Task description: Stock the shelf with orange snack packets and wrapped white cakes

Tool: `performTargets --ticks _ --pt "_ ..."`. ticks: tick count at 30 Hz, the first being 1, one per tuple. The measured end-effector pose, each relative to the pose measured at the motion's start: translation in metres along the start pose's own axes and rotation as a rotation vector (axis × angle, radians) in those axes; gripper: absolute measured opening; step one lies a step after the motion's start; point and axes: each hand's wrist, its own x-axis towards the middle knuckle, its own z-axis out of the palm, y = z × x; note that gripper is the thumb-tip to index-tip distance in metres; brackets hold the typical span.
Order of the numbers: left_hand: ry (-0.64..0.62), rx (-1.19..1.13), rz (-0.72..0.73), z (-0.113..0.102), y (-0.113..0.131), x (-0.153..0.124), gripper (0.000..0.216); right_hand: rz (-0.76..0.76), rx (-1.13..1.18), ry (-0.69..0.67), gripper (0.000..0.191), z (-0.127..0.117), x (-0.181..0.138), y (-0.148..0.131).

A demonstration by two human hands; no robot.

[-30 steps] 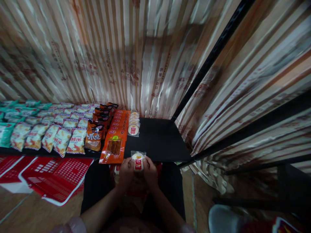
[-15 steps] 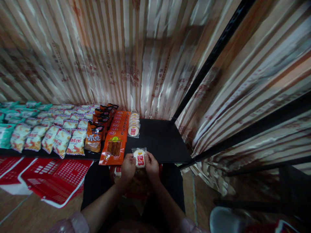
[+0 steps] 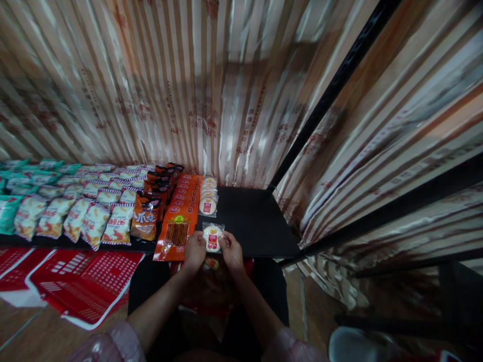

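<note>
Between my two hands is a round white rice cracker packet [image 3: 213, 238] in clear wrap with a red label. My left hand [image 3: 195, 251] pinches its left edge, and my right hand [image 3: 231, 251] pinches its right edge. The packet is over the front part of the black shelf [image 3: 256, 221]; whether it touches the surface I cannot tell. Beyond it, an overlapping row of similar cracker packets [image 3: 208, 205] runs toward the back. Just left of my hands lie orange snack packs [image 3: 175, 236], overlapped in a column.
Orange-brown snack bags [image 3: 145, 216], white striped bags [image 3: 116, 223] and green bags [image 3: 9, 213] fill the shelf's left side. Red baskets [image 3: 86, 281] are below. A black post [image 3: 302, 141] rises at the shelf's right back corner, before striped curtains [image 3: 234, 100].
Both hands have moved slightly forward and left with the cracker packet, nearer the row of similar packets. The view has shifted a little.
</note>
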Motion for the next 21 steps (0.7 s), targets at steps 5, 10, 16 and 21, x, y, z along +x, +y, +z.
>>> performTargets --ticks 5,10,16,21 --pt "-0.05 0.043 -0.014 -0.003 0.005 0.005 0.03 -0.071 -0.15 0.048 0.036 0.0 0.01 -0.002" --pt "-0.063 0.051 -0.039 -0.001 0.008 0.008 0.038 -0.084 -0.199 0.065 0.032 0.004 0.018 -0.005" --pt "-0.059 0.01 -0.032 0.003 0.009 0.013 0.041 -0.062 -0.279 0.067 0.028 0.01 0.031 -0.001" --pt "-0.063 -0.05 0.032 0.006 0.01 0.017 0.038 -0.052 -0.297 0.062 0.026 0.014 0.04 -0.003"
